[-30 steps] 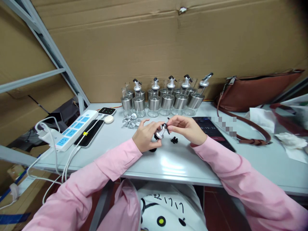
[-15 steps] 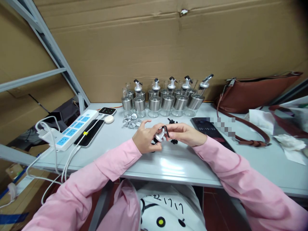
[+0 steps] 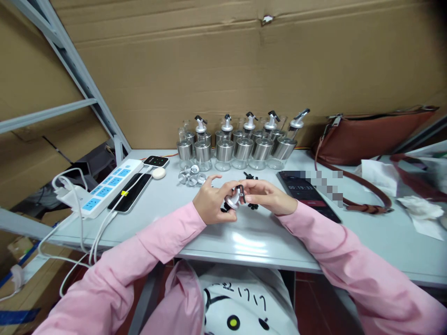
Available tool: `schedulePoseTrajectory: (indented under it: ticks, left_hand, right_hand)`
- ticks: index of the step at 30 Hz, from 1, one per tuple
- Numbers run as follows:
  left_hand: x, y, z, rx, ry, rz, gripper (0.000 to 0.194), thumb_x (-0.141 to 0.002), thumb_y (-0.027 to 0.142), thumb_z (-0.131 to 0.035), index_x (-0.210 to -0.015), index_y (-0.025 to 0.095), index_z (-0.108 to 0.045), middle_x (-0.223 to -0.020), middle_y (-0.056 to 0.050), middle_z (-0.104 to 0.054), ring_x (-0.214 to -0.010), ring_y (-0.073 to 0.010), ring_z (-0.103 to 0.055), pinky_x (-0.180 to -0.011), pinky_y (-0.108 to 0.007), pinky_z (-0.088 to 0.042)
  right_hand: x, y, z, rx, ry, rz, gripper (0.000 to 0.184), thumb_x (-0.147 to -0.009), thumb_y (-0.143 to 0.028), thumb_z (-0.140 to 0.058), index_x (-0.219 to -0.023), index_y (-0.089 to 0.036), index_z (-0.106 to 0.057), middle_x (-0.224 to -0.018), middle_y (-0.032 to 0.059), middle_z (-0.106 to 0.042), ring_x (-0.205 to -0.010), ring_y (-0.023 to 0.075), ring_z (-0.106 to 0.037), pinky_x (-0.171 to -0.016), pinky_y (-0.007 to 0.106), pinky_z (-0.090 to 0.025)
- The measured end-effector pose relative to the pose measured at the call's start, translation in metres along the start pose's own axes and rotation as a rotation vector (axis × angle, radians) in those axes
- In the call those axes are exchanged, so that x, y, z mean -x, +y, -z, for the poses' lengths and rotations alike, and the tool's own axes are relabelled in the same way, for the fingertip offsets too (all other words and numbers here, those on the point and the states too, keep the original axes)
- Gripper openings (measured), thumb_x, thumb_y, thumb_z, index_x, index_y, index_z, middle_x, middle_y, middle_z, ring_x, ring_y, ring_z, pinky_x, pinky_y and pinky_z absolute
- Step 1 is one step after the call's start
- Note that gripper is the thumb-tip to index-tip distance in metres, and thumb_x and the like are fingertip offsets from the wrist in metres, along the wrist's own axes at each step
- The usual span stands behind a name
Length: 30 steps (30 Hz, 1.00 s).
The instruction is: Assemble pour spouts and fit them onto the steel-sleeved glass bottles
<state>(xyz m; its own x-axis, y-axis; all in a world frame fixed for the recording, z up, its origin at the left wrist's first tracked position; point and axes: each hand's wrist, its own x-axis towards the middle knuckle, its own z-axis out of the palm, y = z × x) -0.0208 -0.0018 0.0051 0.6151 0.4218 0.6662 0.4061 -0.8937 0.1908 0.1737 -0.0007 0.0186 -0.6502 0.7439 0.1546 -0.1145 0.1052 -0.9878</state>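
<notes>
My left hand (image 3: 209, 203) grips a small silver pourer cap (image 3: 232, 201) just above the grey table (image 3: 251, 237). My right hand (image 3: 267, 196) pinches a small black lever part (image 3: 240, 193) against the top of that cap. Both sleeves are pink. Small black plastic pieces (image 3: 250, 177) lie on the table just behind my right hand's fingers. Several glass and steel dispenser bottles (image 3: 240, 146) stand in a row at the back, some fitted with pourer tops. A few loose silver caps (image 3: 190, 176) lie in front of the bottles on the left.
A phone showing a timer (image 3: 307, 193) lies right of my hands. A brown leather bag (image 3: 370, 132) and crumpled white paper (image 3: 419, 207) sit far right. At left are a white and blue power strip (image 3: 101, 190), a charging phone (image 3: 130, 191) and a small white oval object (image 3: 158, 173). Cardboard backs the table.
Both hands have sunk slightly toward the table and closed in on the cap. My right hand's fingers have pressed the black part down onto it.
</notes>
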Motion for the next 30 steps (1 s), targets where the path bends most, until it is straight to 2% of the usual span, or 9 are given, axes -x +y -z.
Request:
schedulePoseTrajectory:
  ticks: [3,7,15,21,26,30]
  left_hand:
    - [0.001,-0.001,-0.001,-0.016,0.020,-0.028,0.059,-0.060,0.024,-0.046,-0.118,0.019,-0.037,-0.074,0.005,-0.067,-0.050,-0.0151,-0.060,-0.102,-0.049,-0.033]
    - [0.003,-0.002,-0.002,-0.054,-0.004,-0.051,0.058,-0.060,0.026,-0.045,-0.117,0.019,-0.039,-0.072,0.006,-0.066,-0.047,-0.0139,-0.059,-0.103,-0.048,-0.033]
    - [0.002,-0.003,-0.001,-0.064,0.043,-0.097,0.056,-0.061,0.025,-0.044,-0.116,0.018,-0.040,-0.069,0.007,-0.065,-0.043,-0.0125,-0.055,-0.100,-0.047,-0.036]
    - [0.002,-0.003,-0.001,-0.065,0.028,-0.060,0.059,-0.060,0.024,-0.045,-0.118,0.019,-0.038,-0.070,0.007,-0.066,-0.044,-0.0138,-0.055,-0.100,-0.048,-0.036]
    - [0.002,0.001,-0.002,-0.033,0.058,-0.022,0.069,-0.061,0.024,-0.043,-0.129,0.017,-0.033,-0.074,0.004,-0.068,-0.050,-0.0156,-0.058,-0.097,-0.045,-0.040]
    - [0.000,0.004,0.001,-0.036,0.002,0.001,0.077,-0.061,0.024,-0.042,-0.136,0.015,-0.027,-0.077,0.002,-0.069,-0.054,-0.0162,-0.060,-0.099,-0.045,-0.038]
  right_hand:
    - [0.000,-0.003,0.001,0.001,-0.069,0.032,0.025,-0.074,-0.034,-0.069,-0.088,-0.015,-0.062,-0.081,0.0019,-0.061,-0.076,0.0117,-0.055,-0.073,0.027,-0.041]
    - [0.001,-0.005,0.002,0.022,-0.091,-0.014,0.020,-0.073,-0.029,-0.069,-0.083,-0.014,-0.060,-0.085,0.0026,-0.061,-0.084,0.0133,-0.056,-0.079,0.029,-0.041]
    - [0.001,-0.005,-0.002,0.083,-0.015,-0.023,0.021,-0.070,-0.027,-0.071,-0.083,-0.014,-0.061,-0.074,-0.0026,-0.051,-0.065,0.0075,-0.047,-0.066,0.024,-0.039]
    - [0.000,-0.005,-0.005,0.137,0.039,-0.026,0.025,-0.068,-0.034,-0.071,-0.076,-0.015,-0.057,-0.070,-0.0031,-0.046,-0.063,0.0085,-0.044,-0.062,0.024,-0.038]
    - [-0.003,0.000,-0.009,0.206,0.101,0.003,0.029,-0.066,-0.036,-0.073,-0.074,-0.016,-0.054,-0.066,-0.0043,-0.043,-0.062,0.0096,-0.041,-0.062,0.026,-0.036]
    - [-0.004,0.002,-0.009,0.184,0.086,-0.016,0.029,-0.066,-0.035,-0.073,-0.074,-0.016,-0.054,-0.063,-0.0052,-0.043,-0.059,0.0088,-0.040,-0.060,0.025,-0.035]
